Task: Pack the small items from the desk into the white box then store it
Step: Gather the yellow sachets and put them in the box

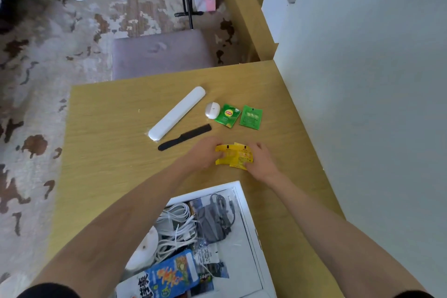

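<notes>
Both hands gather yellow tea sachets above the open white box.

The left hand (205, 152) and right hand (260, 161) pinch a small stack of crinkled yellow paper tea sachets (234, 156) from either side, fingers closed on its edges, just above the pale wood-grain counter (108, 140). The open white cardboard box (251, 230), already holding cables and snack packets, sits at six o'clock from the sachets. Still unpacked, at twelve o'clock: two green tea sachets (238, 116), a small white rounded case (212, 110), a long white plastic case (176, 113) and a black plastic comb (185, 137). The loose stack could fan apart and drop a sachet if the pinch is uneven, and the box looks crowded, so flat packets may ride over the rim. A grey upholstered stool (162, 52) stands at twelve o'clock on a mottled brown-and-cream carpet (48, 55); a plain pale wall (375, 80) runs at three o'clock.
</notes>
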Action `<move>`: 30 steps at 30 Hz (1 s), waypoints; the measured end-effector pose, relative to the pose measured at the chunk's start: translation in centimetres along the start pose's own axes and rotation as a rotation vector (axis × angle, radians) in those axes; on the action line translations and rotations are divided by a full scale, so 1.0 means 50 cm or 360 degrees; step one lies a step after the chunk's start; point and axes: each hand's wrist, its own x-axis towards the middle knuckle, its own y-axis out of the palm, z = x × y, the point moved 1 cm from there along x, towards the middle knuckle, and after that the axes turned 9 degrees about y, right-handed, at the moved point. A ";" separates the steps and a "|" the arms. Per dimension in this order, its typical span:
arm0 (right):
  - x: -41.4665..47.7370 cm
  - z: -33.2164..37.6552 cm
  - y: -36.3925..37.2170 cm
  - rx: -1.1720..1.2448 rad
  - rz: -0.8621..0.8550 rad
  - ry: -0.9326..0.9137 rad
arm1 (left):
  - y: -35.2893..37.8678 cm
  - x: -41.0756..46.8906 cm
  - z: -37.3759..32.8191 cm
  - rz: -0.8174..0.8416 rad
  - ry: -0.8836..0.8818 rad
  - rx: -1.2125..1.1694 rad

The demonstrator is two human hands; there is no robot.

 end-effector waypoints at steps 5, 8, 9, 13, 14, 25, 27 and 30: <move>-0.006 -0.004 -0.004 -0.0047 0.0047 0.0010 | -0.059 -0.082 -0.069 -0.0219 -0.0106 -0.0406; -0.002 -0.007 -0.017 -0.0175 0.0142 -0.0113 | -0.067 -0.139 -0.111 -0.0412 -0.0162 -0.0532; -0.003 -0.003 -0.021 -0.0233 0.0172 -0.0139 | -0.066 -0.159 -0.124 -0.0492 -0.0140 -0.0560; -0.026 -0.002 -0.022 -0.0249 0.0307 0.0030 | -0.053 -0.243 -0.173 -0.0684 -0.0136 -0.0571; -0.036 -0.007 -0.022 -0.0235 0.0347 0.0084 | -0.049 -0.263 -0.183 -0.0736 -0.0129 -0.0586; -0.136 -0.075 -0.039 -0.0079 0.0384 0.0121 | -0.049 -0.378 -0.236 -0.1008 -0.0037 -0.0529; -0.163 -0.103 -0.034 -0.0005 0.0324 0.0159 | -0.045 -0.382 -0.234 -0.0949 -0.0005 -0.0540; -0.195 -0.141 -0.020 0.0077 0.0254 0.0217 | -0.033 -0.391 -0.232 -0.0870 0.0080 -0.0587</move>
